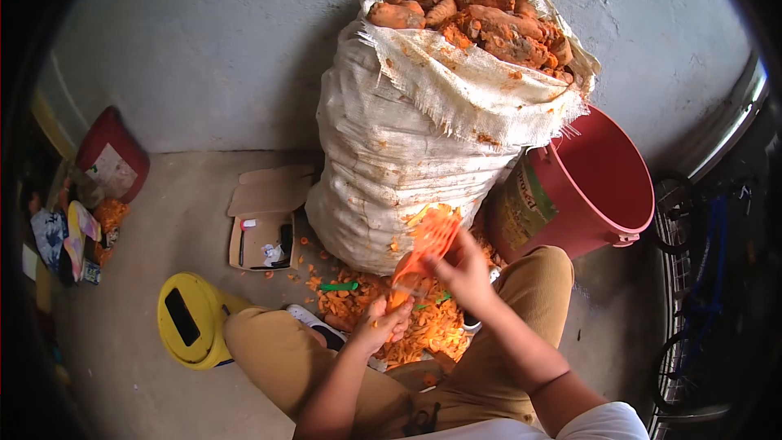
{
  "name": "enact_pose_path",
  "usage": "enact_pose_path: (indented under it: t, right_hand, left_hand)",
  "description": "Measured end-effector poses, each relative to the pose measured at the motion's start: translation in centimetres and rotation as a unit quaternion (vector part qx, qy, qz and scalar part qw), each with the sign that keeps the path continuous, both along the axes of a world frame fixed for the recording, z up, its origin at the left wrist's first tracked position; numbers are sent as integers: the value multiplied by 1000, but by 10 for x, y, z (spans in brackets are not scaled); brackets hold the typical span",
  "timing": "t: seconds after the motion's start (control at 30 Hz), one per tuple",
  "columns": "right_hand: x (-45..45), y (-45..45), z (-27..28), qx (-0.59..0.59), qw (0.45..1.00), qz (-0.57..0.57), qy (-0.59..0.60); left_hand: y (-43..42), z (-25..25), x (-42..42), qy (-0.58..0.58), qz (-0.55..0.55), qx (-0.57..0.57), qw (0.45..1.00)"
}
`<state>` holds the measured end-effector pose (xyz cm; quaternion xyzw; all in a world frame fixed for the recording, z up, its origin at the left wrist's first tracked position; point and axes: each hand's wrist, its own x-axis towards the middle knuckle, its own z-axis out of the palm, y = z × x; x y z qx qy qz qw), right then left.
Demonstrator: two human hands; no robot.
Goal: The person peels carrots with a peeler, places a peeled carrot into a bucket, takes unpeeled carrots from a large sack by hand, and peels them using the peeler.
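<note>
Indoors, orange peelings on seemingly concrete floor, sack, pale wall

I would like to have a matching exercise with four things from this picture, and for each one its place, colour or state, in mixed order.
1. Sack
2. Tool
3. Bin
4. Shavings

A. Yellow
B. Heaped on the floor
C. White, filled to the top
D. Held by the right hand

Pairs: 1-C, 2-D, 3-A, 4-B
</note>
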<state>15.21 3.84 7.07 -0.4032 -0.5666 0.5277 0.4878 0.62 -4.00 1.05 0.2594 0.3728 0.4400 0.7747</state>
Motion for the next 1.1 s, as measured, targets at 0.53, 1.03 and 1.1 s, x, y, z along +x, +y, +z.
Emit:
enact_pose_path:
  t: [0.53,1.03,1.1]
  right_hand:
    - [-1,-1,0,174,971,-91,-139]
    - [0,18,10,-62,993,-9,105]
    - [5,30,9,-82,994,-13,74]
  left_hand:
    - [-7,-2,-6,-116,-49,15,992]
    - [0,-4,-4,-50,-27,75,996]
    - [0,-4,-3,-42,-28,56,997]
